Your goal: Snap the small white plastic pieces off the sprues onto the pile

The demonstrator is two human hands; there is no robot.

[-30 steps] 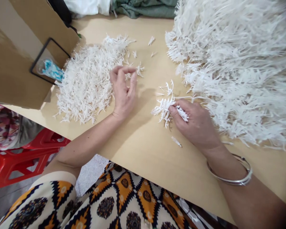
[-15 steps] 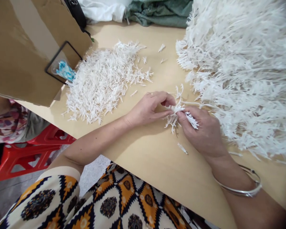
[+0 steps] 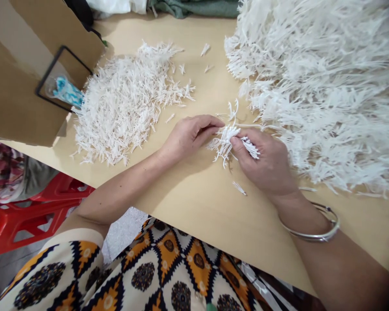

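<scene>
Left hand (image 3: pixel 192 134) had come across from the small heap's edge, where it hovered a second earlier, to the splayed end of a white bundle (image 3: pixel 225 138).

Bundle lay low over the middle of the worktop (image 3: pixel 188 207), between two heaps, strands fanned leftward, tight ends poking out past the right thumb. Right hand (image 3: pixel 266 162): grip closed on the bundle, thumb pressed over it. Left grip: thumb and fingers nearly together beside the fanned strands; could not tell whether they pinched one. One long strand (image 3: pixel 251 126) ran from near the bundle towards the large heap (image 3: pixel 324 95).

Below it, a loose tuft (image 3: pixel 239 188) on the wood; a few stray scraps (image 3: pixel 205 49) farther back. Small heap (image 3: pixel 123 103), short pieces, spread at left. Large heap, longer and more tangled, filled the right side. Judged by bulk, far more lay at right than at left, and the bundle was only partway handled; no finished count possible.

Beyond the small heap: cardboard box (image 3: pixel 22 82), clear cup with something blue and white (image 3: pixel 66 91). Green cloth (image 3: pixel 194 7) at the back edge. Red stool (image 3: pixel 4 220) below, at left.
</scene>
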